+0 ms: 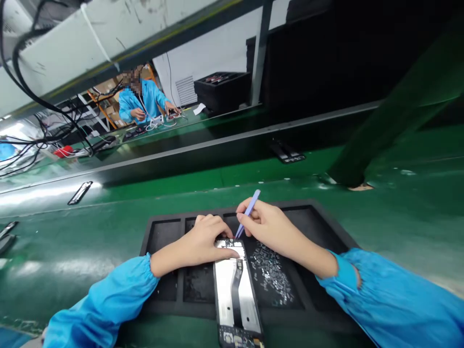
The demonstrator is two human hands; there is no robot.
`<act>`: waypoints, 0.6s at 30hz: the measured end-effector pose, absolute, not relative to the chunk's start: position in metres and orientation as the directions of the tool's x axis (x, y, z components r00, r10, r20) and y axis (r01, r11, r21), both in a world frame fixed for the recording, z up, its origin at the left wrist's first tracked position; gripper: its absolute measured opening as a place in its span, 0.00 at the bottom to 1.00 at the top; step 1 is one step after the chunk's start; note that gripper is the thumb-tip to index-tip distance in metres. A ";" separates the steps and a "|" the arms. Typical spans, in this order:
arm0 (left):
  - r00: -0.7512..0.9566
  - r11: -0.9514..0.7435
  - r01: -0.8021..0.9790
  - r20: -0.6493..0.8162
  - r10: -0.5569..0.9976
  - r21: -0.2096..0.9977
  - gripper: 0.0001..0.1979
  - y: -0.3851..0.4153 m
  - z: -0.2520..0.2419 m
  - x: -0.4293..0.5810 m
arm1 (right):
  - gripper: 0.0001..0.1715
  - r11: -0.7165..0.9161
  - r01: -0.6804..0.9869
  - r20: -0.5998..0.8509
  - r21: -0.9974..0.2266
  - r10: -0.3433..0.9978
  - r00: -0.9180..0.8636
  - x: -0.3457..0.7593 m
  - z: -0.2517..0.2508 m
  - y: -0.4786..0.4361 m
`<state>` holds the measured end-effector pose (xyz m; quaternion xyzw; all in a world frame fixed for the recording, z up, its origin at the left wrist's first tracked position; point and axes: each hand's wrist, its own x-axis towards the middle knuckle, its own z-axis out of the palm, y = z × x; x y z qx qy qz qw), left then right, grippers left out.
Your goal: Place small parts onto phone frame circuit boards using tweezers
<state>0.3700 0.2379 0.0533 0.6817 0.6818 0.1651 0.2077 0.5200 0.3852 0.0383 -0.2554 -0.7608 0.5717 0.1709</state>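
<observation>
Right hand (270, 227): grip clamped on lilac plastic pick (248, 212), tip at open phone frame (224, 290), which lies across black foam tray (319, 217). Left hand (203, 244) draped over frame's far end; grip state cannot tell. Small metal parts (270, 273) just beside.

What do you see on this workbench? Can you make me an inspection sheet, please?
surface: green workbench, shiny under the lights, with a black foam tray on it.
job's things: a phone frame lying across the tray's front edge, a pale blue pick, and tiny metal bits scattered in the tray.
hands: left hand lies over the frame's far end; right hand holds the pick, its tip at the frame.
clutter: dark flat pieces lying on the green surface.
cables: black cables at upper left; white cables by the co-worker.
surroundings: a co-worker in a blue jacket across the bench, a black crate, cardboard boxes.
</observation>
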 end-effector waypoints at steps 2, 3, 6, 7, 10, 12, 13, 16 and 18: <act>0.007 0.027 0.851 -0.064 0.998 0.524 0.20 0.239 0.054 0.369 | 0.08 0.212 0.185 -0.037 -0.960 0.557 -0.830 0.519 0.038 0.384; 0.003 0.032 0.848 -0.065 0.998 0.529 0.19 0.239 0.054 0.368 | 0.09 0.206 0.181 -0.041 -0.962 0.544 -0.838 0.519 0.037 0.384; -0.015 0.045 0.841 -0.059 0.998 0.540 0.18 0.240 0.055 0.368 | 0.10 0.184 0.166 -0.039 -0.969 0.547 -0.836 0.519 0.033 0.383; -0.022 0.049 0.839 -0.055 0.998 0.542 0.16 0.240 0.055 0.369 | 0.10 0.179 0.158 -0.029 -0.971 0.567 -0.823 0.519 0.032 0.384; -0.047 0.062 0.838 -0.043 0.998 0.542 0.11 0.242 0.051 0.372 | 0.12 0.177 0.114 0.026 -0.978 0.641 -0.767 0.518 0.028 0.391; -0.067 0.077 0.842 -0.039 0.997 0.534 0.08 0.246 0.047 0.371 | 0.15 0.183 0.071 0.071 -0.981 0.669 -0.740 0.515 0.028 0.396; -0.080 0.088 0.845 -0.037 0.996 0.527 0.08 0.249 0.045 0.369 | 0.17 0.191 0.048 0.096 -0.980 0.677 -0.729 0.514 0.031 0.398; -0.126 0.120 0.857 -0.021 0.992 0.501 0.08 0.252 0.046 0.365 | 0.20 0.240 -0.004 0.184 -0.971 0.732 -0.657 0.520 0.049 0.397; -0.170 0.131 0.865 0.037 0.985 0.485 0.10 0.244 0.053 0.373 | 0.20 0.285 0.005 0.235 -0.959 0.800 -0.553 0.547 0.066 0.390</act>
